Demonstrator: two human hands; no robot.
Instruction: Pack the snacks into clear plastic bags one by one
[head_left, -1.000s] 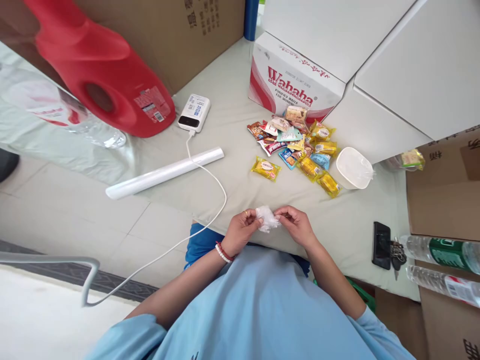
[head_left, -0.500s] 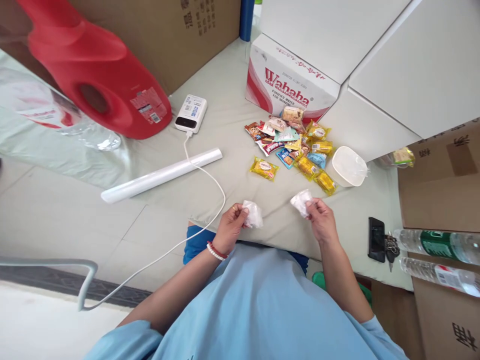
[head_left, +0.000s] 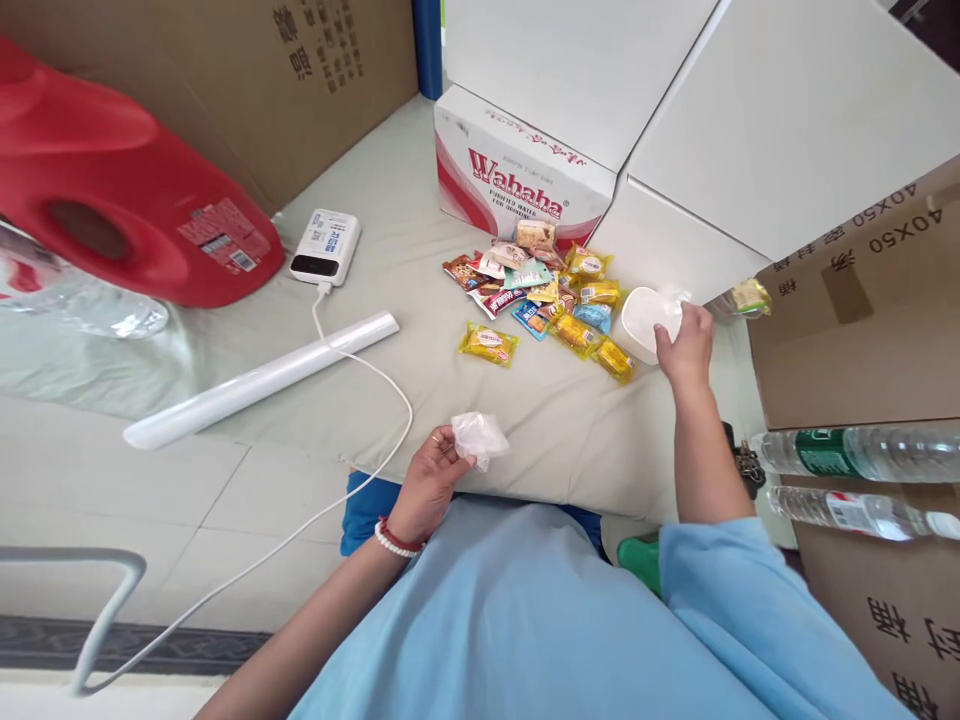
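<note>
a person's left hand (head_left: pixel 429 478) pinches a crumpled clear plastic bag (head_left: pixel 480 438) at the near edge of the grey cloth surface (head_left: pixel 390 390); the right hand (head_left: pixel 686 345) is closed around a second crumpled wad (head_left: pixel 673 297) at the rim of a white bowl (head_left: pixel 646 322) near the surface's right edge; a heap of wrapped snacks (head_left: pixel 551 295) lies just left of the bowl, before a wahaha carton (head_left: pixel 517 180); a white roll (head_left: pixel 262 378) lies by the left edge.

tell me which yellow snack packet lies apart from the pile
The yellow packet lying alone left of the snack pile, nearest the left hand; the other yellow ones touch their neighbours.
</note>
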